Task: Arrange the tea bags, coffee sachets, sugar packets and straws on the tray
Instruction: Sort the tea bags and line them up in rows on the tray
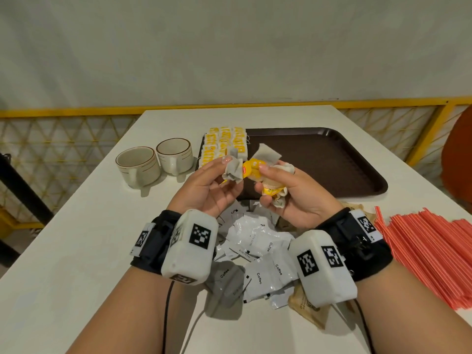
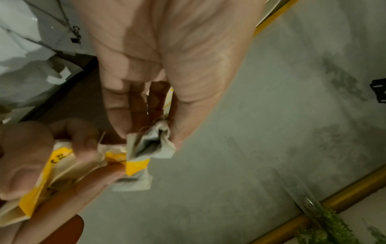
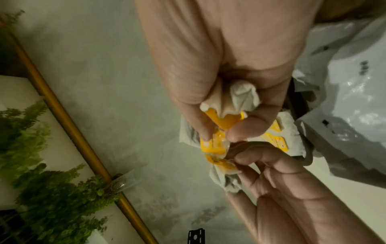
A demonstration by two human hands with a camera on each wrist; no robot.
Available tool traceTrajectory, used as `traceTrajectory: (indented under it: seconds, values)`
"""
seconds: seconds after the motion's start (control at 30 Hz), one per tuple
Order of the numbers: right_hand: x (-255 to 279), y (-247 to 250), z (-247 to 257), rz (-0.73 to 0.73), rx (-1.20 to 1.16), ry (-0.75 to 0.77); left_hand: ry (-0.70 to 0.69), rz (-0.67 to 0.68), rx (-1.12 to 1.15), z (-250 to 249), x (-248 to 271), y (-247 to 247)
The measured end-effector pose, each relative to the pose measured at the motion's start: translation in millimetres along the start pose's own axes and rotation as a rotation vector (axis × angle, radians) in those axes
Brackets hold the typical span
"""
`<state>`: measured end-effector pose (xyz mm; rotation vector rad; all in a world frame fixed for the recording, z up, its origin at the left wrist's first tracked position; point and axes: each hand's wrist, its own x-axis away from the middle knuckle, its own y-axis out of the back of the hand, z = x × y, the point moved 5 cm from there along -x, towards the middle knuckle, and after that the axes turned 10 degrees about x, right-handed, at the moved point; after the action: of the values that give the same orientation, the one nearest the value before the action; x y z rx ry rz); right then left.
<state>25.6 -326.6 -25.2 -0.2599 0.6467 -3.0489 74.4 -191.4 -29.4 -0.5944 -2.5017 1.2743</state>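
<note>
left hand (image 1: 204, 186) pinching one tea bag (image 1: 233, 169) | right hand (image 1: 291, 190) clutching bunch of tea bags (image 1: 270, 185) | above tray (image 1: 332, 159), row of tea bags (image 1: 224, 144) on its left edge

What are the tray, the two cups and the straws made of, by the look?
Tray: likely moulded plastic, dark brown, matte and finely textured, with a raised rounded rim.
Cups: probably glazed ceramic, glossy cream with brown rim bands and thick walls.
Straws: thin orange-red tubes with pale stripes; plastic or paper, cannot tell.
</note>
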Motion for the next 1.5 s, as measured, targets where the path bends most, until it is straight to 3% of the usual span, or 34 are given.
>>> traceTrajectory:
  seconds: [0.37, 0.7, 0.93, 1.17, 1.5]
  values:
    - [2.3, 12.9, 11.7, -0.118, 0.276, 0.062, -0.124, -0.121, 0.0, -11.1, -3.7, 9.9]
    - [6.8, 8.4, 17.5, -0.124, 0.472, 0.19, -0.119, 0.009, -0.123, -10.5, -3.4, 5.7]
    - [5.5, 10.9, 18.1, -0.146, 0.403, 0.168, -0.144, 0.073, -0.178, -10.3, 0.9, -1.9]
    - [12.6, -7.8, 16.1, 0.122, 0.11, 0.121, -0.18, 0.081, -0.219, -9.5, 2.3, -6.9]
    - [8.0, -3.0, 15.6, 0.036, 0.15, 0.165, -0.227, 0.054, -0.309, -5.9, 4.4, -8.7]
